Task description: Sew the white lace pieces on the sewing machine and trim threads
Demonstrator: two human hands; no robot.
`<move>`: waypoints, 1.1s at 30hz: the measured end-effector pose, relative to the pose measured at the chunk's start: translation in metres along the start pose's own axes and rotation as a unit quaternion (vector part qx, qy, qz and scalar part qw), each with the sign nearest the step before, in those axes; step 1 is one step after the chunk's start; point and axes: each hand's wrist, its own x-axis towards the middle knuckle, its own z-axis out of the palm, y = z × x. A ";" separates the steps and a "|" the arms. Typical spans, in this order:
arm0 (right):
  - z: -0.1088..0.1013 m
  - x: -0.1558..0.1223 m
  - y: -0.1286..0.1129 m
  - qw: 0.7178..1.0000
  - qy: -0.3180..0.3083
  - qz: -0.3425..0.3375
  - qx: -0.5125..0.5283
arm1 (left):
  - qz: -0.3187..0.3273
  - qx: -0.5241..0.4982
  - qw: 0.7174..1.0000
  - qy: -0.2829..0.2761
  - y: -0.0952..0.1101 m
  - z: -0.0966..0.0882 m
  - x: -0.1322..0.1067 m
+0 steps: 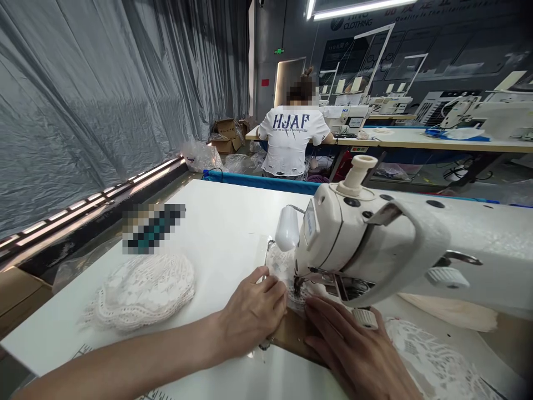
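Note:
A white sewing machine (333, 228) reaches in from the right, its presser foot (297, 284) down by a piece of white lace (280, 260). My left hand (256, 308) is left of the needle area, fingers curled together at the lace's edge; its fingertips are partly hidden. On the other side, my right hand (347, 339) lies with fingers stretched out flat, fingertips touching the lace near the foot. Brown machine bed (293, 330) shows between the hands. The lace under the machine head is mostly hidden.
A pile of white lace pieces (144, 291) rests on the white table (225, 222) at left. More lace (433, 355) and pale cloth (453, 311) lie at right. A person in a white shirt (287, 139) sits ahead, back turned, by another machine (345, 116).

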 end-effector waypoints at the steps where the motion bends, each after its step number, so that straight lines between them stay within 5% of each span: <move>1: 0.001 0.000 0.002 1.000 -0.003 -0.004 -0.006 | -0.002 0.002 1.000 -0.008 -0.001 0.000 0.000; 15: -0.004 0.007 -0.005 0.999 0.040 -0.004 -0.024 | -0.010 0.035 0.999 -0.018 -0.022 0.009 0.019; 20: -0.012 0.013 -0.032 0.995 0.102 0.015 -0.004 | -0.015 0.006 0.999 -0.045 0.004 -0.032 -0.012; 27: -0.032 0.014 -0.036 0.988 0.088 -0.104 0.078 | 0.041 -0.011 0.983 -0.177 0.031 -0.093 -0.053; 30: -0.032 0.010 -0.033 0.988 0.075 -0.111 0.077 | 0.034 -0.018 0.979 -0.202 0.030 -0.099 -0.050; 33: -0.026 0.005 -0.029 0.993 0.052 -0.092 0.049 | 0.011 -0.051 0.985 -0.165 0.021 -0.087 -0.032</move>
